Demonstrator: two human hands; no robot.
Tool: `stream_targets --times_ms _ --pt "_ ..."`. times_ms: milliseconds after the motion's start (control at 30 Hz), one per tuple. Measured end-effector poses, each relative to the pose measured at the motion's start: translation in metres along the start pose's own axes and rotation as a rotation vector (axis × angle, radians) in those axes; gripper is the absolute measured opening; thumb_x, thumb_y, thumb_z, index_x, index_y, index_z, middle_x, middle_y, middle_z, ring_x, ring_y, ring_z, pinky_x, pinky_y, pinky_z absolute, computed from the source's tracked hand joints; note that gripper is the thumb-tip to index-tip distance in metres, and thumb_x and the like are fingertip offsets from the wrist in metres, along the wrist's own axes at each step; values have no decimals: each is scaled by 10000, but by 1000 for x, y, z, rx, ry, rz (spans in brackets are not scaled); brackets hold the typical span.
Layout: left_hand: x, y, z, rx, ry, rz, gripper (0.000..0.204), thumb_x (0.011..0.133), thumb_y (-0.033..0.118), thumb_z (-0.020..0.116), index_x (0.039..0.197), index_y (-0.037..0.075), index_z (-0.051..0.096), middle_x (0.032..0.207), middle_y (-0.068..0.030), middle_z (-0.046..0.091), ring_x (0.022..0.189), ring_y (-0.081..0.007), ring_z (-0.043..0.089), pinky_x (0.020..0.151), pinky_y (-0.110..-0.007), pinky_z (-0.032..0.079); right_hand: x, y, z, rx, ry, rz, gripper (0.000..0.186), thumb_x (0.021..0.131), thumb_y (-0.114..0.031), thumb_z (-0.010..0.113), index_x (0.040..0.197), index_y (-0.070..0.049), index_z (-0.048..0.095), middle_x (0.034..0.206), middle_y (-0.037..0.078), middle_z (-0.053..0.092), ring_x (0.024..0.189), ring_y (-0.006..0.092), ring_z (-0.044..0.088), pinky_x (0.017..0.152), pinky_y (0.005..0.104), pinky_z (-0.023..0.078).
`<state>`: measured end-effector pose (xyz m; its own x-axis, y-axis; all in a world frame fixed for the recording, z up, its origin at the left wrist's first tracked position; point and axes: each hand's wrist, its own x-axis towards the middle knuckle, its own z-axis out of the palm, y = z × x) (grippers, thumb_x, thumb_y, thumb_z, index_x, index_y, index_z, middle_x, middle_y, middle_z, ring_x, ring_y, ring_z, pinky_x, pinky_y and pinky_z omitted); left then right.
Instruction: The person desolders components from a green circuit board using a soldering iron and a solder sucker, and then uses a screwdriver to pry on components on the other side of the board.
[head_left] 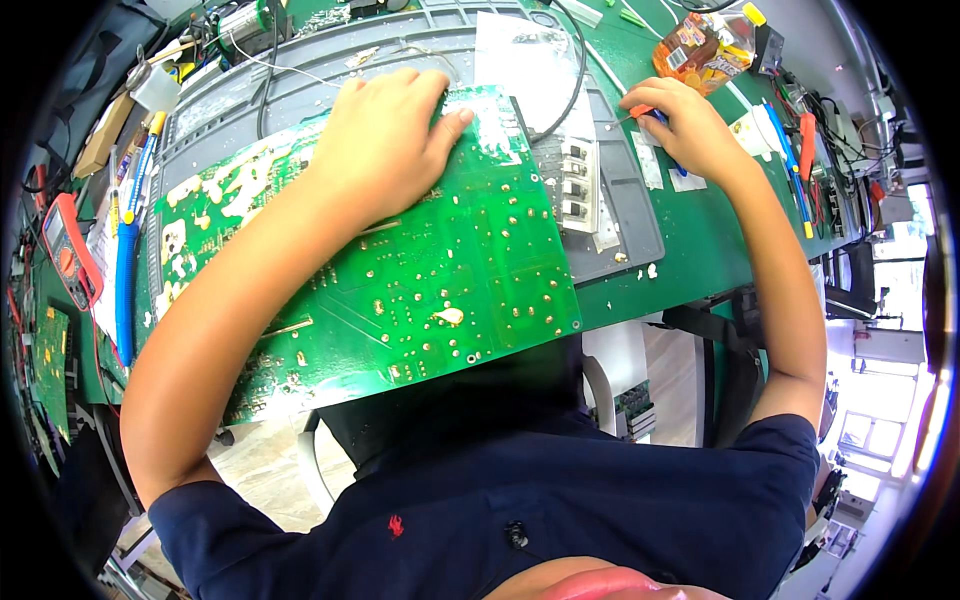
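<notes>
Your left hand (385, 145) lies palm down over the upper edge of the large green circuit board (460, 265) in the middle of the frame, its thumb lying toward the right. That placement probably steadies the board, since its lower edge juts past the table toward your lap. The fingertips are out of sight beyond the knuckles, so you cannot tell here whether they pinch the edge or merely rest on it.

Your right hand (692, 125), at the upper right, pinches a slim tool with a red-and-blue handle (643, 111) between thumb and fingers, well apart from the board. Its thin tip points left, seemingly over the green tabletop (690, 245).

The board lies tilted across the ribbed grey work mat (625, 225), its soldered face up, which presumably keeps the joints within reach. Just beside its right edge sits a white strip carrying small black parts (577, 185), uncovered by either hand. The red handheld meter (72, 250) lies at the far left, apart from both hands.
</notes>
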<state>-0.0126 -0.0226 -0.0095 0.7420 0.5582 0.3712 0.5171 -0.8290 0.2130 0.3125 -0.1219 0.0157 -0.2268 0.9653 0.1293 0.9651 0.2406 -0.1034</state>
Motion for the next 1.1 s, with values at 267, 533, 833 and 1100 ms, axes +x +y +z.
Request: stream_targets --times_ms 267,533,833,1100 --pt "10 -6 8 -145 37 -68 276 880 264 558 958 6 616 895 -166 637 857 -341 589 775 -405 442 1 1 3 -104 189 -16 87 843 -60 556 922 -60 590 907 87 585 878 316 563 749 387 456" --pt "11 -11 1 -210 110 -107 331 818 318 613 911 1 624 815 -179 627 798 -329 599 720 -420 463 13 -61 -13 613 413 254 190 924 -168 538 988 1 597 812 -20 567 709 42 454 671 204 386" --pt "9 -5 -14 -275 -23 -261 304 792 308 622 907 29 656 907 -177 652 929 -348 606 823 -431 477 1 -158 1 1050 -118 467 262 883 -147 628 1040 53 564 742 -20 577 571 -14 427 482 156 312" --pt "14 1 -31 -287 -10 -210 358 787 365 646 874 17 655 938 -173 650 949 -338 612 823 -427 484 5 -150 8 1198 -67 514 296 851 -122 662 1071 7 512 735 -33 544 451 -22 366 374 150 251"
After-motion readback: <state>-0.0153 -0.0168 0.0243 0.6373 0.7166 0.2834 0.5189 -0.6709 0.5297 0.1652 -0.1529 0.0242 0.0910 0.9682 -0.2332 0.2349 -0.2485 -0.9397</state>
